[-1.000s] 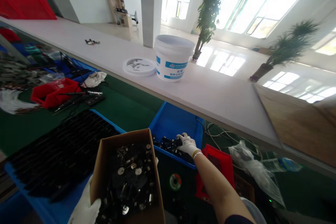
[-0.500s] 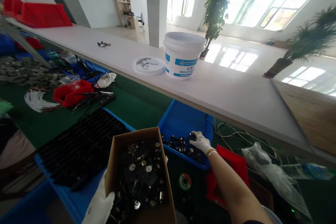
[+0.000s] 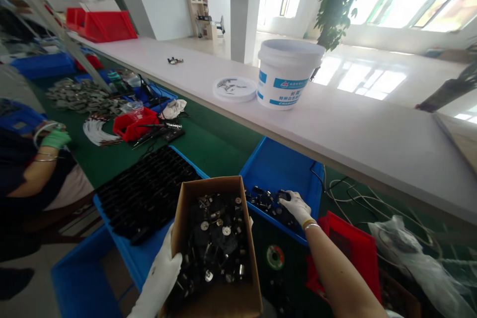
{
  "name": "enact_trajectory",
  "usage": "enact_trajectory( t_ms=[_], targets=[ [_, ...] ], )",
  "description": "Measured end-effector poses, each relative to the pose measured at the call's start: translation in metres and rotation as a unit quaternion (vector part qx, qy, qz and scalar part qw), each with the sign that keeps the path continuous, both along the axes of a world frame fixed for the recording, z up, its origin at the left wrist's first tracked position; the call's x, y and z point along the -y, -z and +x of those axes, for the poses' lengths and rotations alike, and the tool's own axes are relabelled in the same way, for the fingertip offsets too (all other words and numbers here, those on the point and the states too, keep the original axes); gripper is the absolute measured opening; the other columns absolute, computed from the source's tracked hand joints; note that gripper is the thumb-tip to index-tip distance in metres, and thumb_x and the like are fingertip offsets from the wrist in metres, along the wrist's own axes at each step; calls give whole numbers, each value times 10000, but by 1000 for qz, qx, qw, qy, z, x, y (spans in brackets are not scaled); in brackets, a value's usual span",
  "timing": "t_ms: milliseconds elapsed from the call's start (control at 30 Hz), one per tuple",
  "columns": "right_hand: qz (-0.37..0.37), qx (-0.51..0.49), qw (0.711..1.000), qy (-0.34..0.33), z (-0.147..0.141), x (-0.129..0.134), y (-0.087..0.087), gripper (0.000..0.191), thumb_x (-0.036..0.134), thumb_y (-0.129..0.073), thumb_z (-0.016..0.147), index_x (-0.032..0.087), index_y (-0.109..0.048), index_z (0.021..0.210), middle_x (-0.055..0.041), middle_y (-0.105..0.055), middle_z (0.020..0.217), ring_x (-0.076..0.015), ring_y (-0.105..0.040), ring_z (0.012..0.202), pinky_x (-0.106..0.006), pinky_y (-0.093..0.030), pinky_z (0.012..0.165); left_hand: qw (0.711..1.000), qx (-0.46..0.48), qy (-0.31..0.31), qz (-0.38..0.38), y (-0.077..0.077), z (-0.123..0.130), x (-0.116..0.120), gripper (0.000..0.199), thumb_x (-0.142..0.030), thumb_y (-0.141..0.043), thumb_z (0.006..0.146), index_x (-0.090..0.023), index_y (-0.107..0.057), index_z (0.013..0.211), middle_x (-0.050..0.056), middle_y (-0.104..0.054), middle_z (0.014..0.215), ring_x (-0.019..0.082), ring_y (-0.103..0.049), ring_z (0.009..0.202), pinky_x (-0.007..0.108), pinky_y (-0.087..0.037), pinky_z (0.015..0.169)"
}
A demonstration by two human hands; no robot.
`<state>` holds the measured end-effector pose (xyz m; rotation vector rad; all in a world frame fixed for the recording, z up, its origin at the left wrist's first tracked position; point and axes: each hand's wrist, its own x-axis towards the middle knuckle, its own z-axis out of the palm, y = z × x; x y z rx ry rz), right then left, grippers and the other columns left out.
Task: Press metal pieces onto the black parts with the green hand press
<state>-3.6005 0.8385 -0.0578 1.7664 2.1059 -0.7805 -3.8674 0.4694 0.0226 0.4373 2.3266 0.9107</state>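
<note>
Cardboard box (image 3: 210, 185) edge (left hand (image 3: 158, 278) outside)

Left hand (image 3: 158, 273) low — right (image 3: 296, 207) (gloved) outstretched

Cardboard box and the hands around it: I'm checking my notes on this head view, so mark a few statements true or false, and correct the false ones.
1. The left hand holds a cardboard box of metal parts. True.
2. The right hand is inside the red bin. False: it is at dark parts in a blue tray.
3. The lid sits on the white bucket. False: the lid lies beside it on the bench.
4. A co-worker's hand at the left wears a green glove. True.
</note>
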Motion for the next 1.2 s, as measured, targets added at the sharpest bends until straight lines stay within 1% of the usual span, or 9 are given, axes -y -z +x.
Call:
enact_trajectory(
  t_ms=[233,433,567,700,800,900,1000,1100,1200],
  targets=[
    [17,-69,997,6,-5,6,4,490,498,-654,835,326,-642,1294,-50,-575,1427,-315,-643,1186,-420,-534,913,1000,2,-10,21,7,-1,2,829,-108,-469,794,-177,-294,1602,102,-485,1595,251,-468,1469,403,-293,1270],
    [69,-187,976,90,14,2,-5,508,492,-693,758,243,-672,1200,-103,-630,1333,-339,-631,1211,-470,-519,1007,999,10,-7,36,5,2,1,828,-89,-448,788,-157,-291,1598,99,-442,1622,232,-403,1512,378,-235,1289],
    [119,-306,933,144,29,1,-26,647,555,-668,729,175,-600,1247,-144,-653,1287,-310,-635,1204,-453,-489,1082,998,20,-6,51,-2,5,0,824,-80,-436,798,-143,-277,1604,99,-407,1642,220,-360,1534,368,-191,1301],
    [128,-413,889,148,20,18,-62,773,669,-691,681,181,-562,1267,-124,-693,1216,-288,-667,1133,-453,-519,1050,998,18,0,53,-9,7,-1,823,-72,-430,787,-121,-294,1597,97,-391,1652,212,-338,1544,343,-176,1302],
    [81,-496,862,65,-10,64,-98,682,628,-772,685,223,-594,1203,-79,-709,1182,-259,-692,1060,-422,-559,986,999,16,2,52,-11,7,-2,841,-66,-443,761,-115,-313,1591,94,-400,1651,218,-358,1534,333,-186,1300],
    [30,-542,828,-141,-51,136,-134,398,433,-803,779,254,-651,1100,-42,-685,1211,-239,-667,1132,-400,-536,1027,999,17,-1,52,-9,5,-2,878,-56,-455,729,-118,-309,1593,100,-426,1634,234,-394,1516,351,-207,1298],
    [24,-374,863,-338,-87,203,-157,344,317,-796,829,312,-683,1153,-15,-689,1208,-246,-676,1089,-416,-576,939,997,10,12,74,-3,4,-1,877,-59,-448,716,-109,-324,1583,108,-424,1632,229,-372,1527,361,-195,1301],
    [38,-171,864,-473,-114,237,-163,555,368,-832,798,311,-643,1317,-90,-625,1394,-366,-646,1154,-506,-619,811,997,-5,16,81,1,3,1,868,-66,-452,710,-110,-355,1571,92,-399,1652,215,-289,1565,349,-142,1309],
    [85,-122,858,-492,-140,245,-161,897,508,-856,748,275,-467,1522,-149,-372,1636,-495,-480,1357,-596,-620,800,997,-12,10,71,4,2,3,862,-77,-452,727,-98,-335,1581,103,-368,1669,226,-267,1574,366,-131,1314]
  ],
)
